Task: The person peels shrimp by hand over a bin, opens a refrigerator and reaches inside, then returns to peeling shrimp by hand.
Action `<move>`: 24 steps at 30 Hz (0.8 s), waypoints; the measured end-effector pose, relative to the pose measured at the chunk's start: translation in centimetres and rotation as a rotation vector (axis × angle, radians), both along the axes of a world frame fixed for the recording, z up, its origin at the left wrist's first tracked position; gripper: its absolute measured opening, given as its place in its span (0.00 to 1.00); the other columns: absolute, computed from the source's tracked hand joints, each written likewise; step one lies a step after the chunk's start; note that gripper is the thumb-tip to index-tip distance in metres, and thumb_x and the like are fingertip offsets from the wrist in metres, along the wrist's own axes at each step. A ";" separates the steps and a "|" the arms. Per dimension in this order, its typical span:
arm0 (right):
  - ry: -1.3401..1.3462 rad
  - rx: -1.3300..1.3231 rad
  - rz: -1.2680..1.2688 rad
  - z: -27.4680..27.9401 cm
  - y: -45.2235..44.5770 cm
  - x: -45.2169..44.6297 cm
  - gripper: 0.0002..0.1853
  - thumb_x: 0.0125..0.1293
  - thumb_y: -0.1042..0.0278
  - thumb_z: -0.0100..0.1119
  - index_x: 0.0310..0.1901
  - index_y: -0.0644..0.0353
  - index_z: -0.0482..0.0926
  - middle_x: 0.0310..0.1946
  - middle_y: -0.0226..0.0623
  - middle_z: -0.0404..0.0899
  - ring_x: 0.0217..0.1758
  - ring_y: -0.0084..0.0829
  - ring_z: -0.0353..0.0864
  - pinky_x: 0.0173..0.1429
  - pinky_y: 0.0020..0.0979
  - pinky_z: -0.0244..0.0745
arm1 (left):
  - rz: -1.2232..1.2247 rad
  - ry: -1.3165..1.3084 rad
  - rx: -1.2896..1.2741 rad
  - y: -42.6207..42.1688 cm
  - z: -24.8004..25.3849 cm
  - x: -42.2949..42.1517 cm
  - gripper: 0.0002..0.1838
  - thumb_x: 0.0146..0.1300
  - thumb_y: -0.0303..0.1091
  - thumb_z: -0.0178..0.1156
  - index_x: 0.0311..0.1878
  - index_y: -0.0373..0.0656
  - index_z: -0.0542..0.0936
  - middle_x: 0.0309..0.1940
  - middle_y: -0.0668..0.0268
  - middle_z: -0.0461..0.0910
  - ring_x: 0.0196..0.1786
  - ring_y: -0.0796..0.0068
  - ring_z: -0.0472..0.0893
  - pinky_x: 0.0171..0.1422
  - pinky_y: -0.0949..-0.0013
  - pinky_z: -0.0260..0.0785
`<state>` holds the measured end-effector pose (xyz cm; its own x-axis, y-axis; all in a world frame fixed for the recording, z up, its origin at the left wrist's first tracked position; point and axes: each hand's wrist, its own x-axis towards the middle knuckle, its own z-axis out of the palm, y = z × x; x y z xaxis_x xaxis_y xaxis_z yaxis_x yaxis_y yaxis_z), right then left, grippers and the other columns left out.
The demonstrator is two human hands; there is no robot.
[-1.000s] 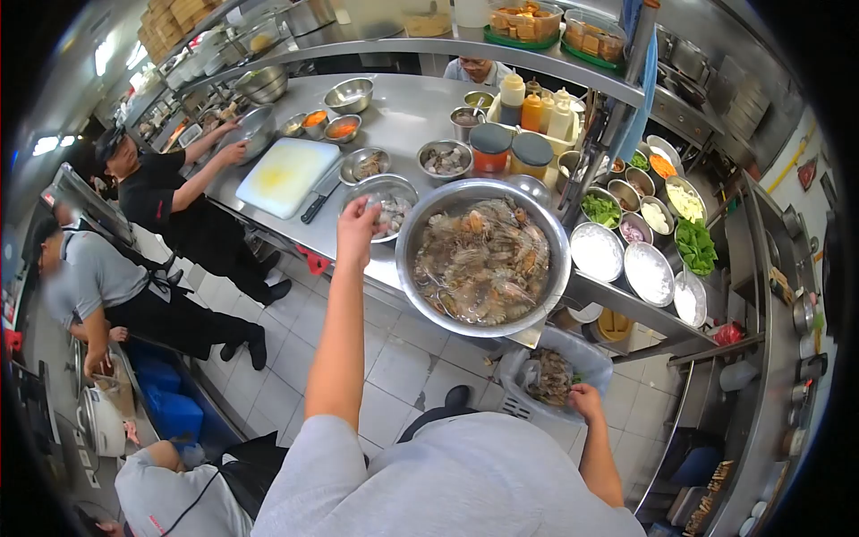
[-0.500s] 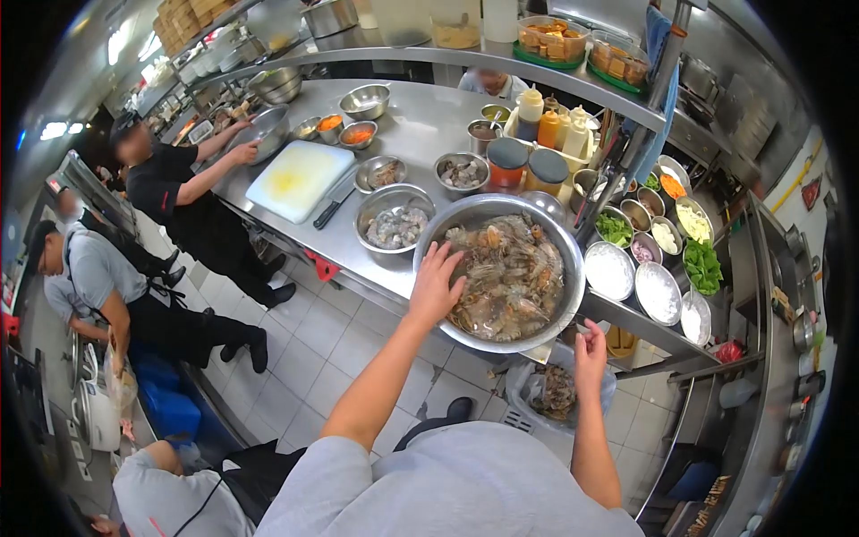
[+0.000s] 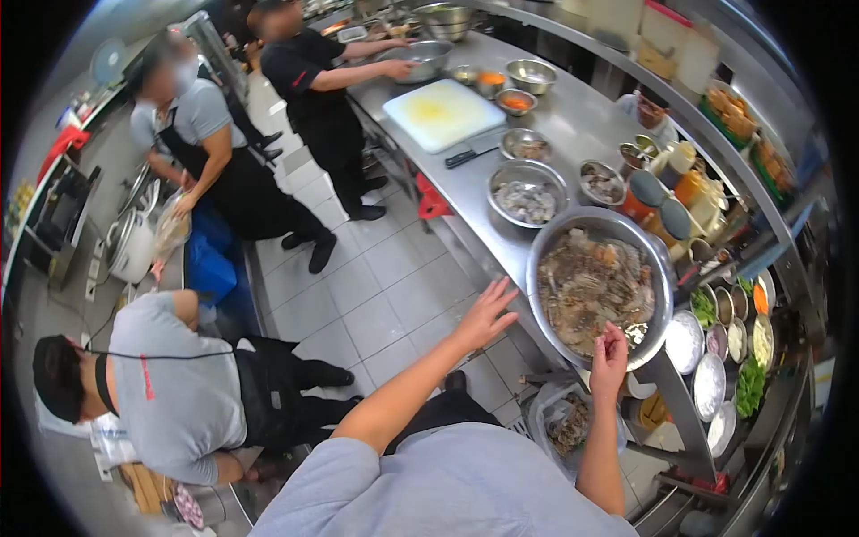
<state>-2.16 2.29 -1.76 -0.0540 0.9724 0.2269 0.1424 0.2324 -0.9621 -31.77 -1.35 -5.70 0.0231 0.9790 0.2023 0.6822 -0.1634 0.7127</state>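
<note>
A large steel bowl (image 3: 659, 259) of raw, shell-on shrimp (image 3: 595, 291) in murky liquid stands at the counter's front edge. To its left, clear of the rim, hangs my left hand (image 3: 488, 315), fingers spread and holding nothing. My right hand (image 3: 609, 362) is at the bowl's near rim, its fingers bent together. Whether anything is between those fingertips is hidden. Peeled shrimp (image 3: 532, 201) lie in a smaller steel bowl (image 3: 499, 175) just behind. Below the counter, a bin (image 3: 540, 418) lined with clear plastic holds shrimp shells (image 3: 568, 425).
On the counter are a cutting board (image 3: 443, 116), a knife (image 3: 470, 155) and several small bowls. Sauce bottles (image 3: 693, 188) and ingredient tins (image 3: 710, 387) sit to the right. A co-worker in black (image 3: 309, 80) handles a bowl; others in grey work at left.
The view has swung left, bringing more co-workers in. My left hand has come away from the large bowl's rim. My right hand has risen from above the bin to the bowl's near rim.
</note>
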 end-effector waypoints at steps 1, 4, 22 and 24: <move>-0.002 -0.007 0.024 0.1 0.1 -1.1 0.18 0.69 0.77 0.56 0.59 0.63 0.73 0.38 0.26 0.72 0.39 0.18 0.70 0.47 0.21 0.68 | 0.037 -0.102 -0.046 -1.6 -1.2 -1.7 0.31 0.70 0.50 0.56 0.73 0.52 0.65 0.78 0.53 0.51 0.78 0.49 0.53 0.78 0.54 0.51; 0.055 -0.016 0.183 1.6 0.4 -6.6 0.19 0.68 0.78 0.57 0.60 0.62 0.73 0.38 0.26 0.72 0.39 0.18 0.70 0.46 0.21 0.68 | 0.287 -0.184 -0.124 -5.2 -6.2 -8.0 0.23 0.67 0.43 0.62 0.63 0.50 0.76 0.71 0.54 0.64 0.70 0.56 0.69 0.68 0.59 0.67; -0.413 -0.246 0.807 -12.5 13.0 -45.9 0.23 0.65 0.75 0.61 0.62 0.59 0.70 0.32 0.25 0.74 0.31 0.16 0.72 0.36 0.20 0.70 | 1.117 -0.464 -0.180 -15.9 -12.0 -46.6 0.12 0.59 0.37 0.67 0.42 0.41 0.82 0.37 0.64 0.83 0.38 0.73 0.80 0.45 0.68 0.73; -0.422 -0.304 0.782 -13.3 14.3 -48.2 0.24 0.64 0.74 0.62 0.62 0.59 0.70 0.31 0.26 0.75 0.31 0.16 0.72 0.36 0.21 0.71 | 1.168 -0.553 -0.164 -15.4 -11.7 -49.9 0.13 0.61 0.36 0.66 0.46 0.41 0.82 0.41 0.63 0.84 0.41 0.73 0.80 0.48 0.69 0.72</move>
